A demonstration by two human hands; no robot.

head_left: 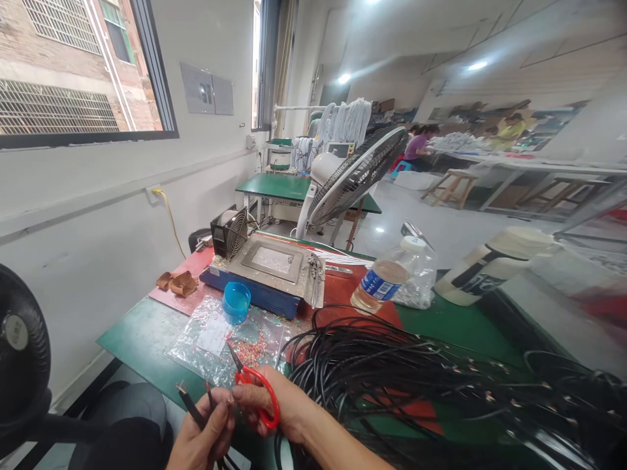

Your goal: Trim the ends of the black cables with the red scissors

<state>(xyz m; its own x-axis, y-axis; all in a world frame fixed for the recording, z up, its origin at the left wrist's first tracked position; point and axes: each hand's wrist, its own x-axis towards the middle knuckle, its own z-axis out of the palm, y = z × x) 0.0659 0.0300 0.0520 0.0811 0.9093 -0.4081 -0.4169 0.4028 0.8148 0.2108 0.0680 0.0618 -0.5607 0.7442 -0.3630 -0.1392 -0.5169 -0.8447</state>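
Note:
My left hand (208,431) is closed around black cables (192,408) near the table's front edge. Their stripped ends poke out past the fingers, with thin bare wires at the tips. Red-handled scissors (264,391) are in my right hand (274,401), blades pointing up and away to the left. The fingertips of both hands meet at the wire ends; what they pinch there is too small to make out. Just beyond the hands lies a clear plastic bag (196,356) with small red and yellow clippings (252,346) on it. A blue cup (236,303) stands on the bag.
A large bundle of black cables (362,352) covers the table's right side. A solder pot (264,274) with a small fan (230,234) stands at the back. A bottle (379,284) and a large jug (490,267) are behind the cables. Two people sit far off.

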